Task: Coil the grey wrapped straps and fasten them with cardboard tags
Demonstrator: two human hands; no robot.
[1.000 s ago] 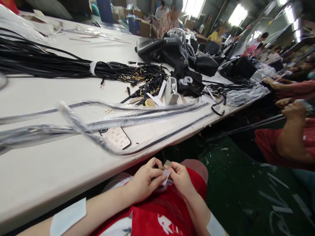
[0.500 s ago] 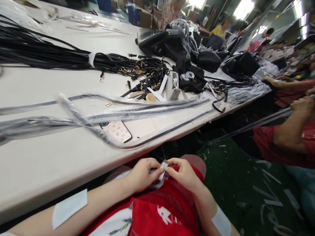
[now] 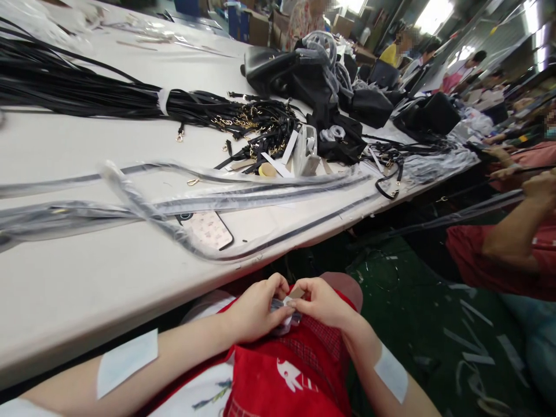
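Observation:
Over my lap, my left hand (image 3: 260,308) is closed, thumb and fingers around a small grey plastic-wrapped bundle (image 3: 283,325), which looks like a rolled strap. My right hand (image 3: 322,303) pinches a short paper strip (image 3: 297,293), white on one side and tan on the other, against the top of that bundle. My two hands nearly touch, and the fingers hide much of the bundle. On the table before me lie long black straps in clear plastic sleeves (image 3: 226,200). A phone in a patterned case (image 3: 208,229) lies partly under one sleeve.
A tied bundle of black straps with gold clasps (image 3: 130,98) spans the white table (image 3: 108,278). Black bags (image 3: 286,69) are piled behind. A yellow tape roll (image 3: 266,169) sits among paper strips. At right, a co-worker's arm (image 3: 512,249) is close. Scraps lie on the green floor (image 3: 391,347).
My fingers have shifted on the paper strip; its tan side now shows more, and my left fingertips have lifted off it. The co-worker's hands at right have moved slightly.

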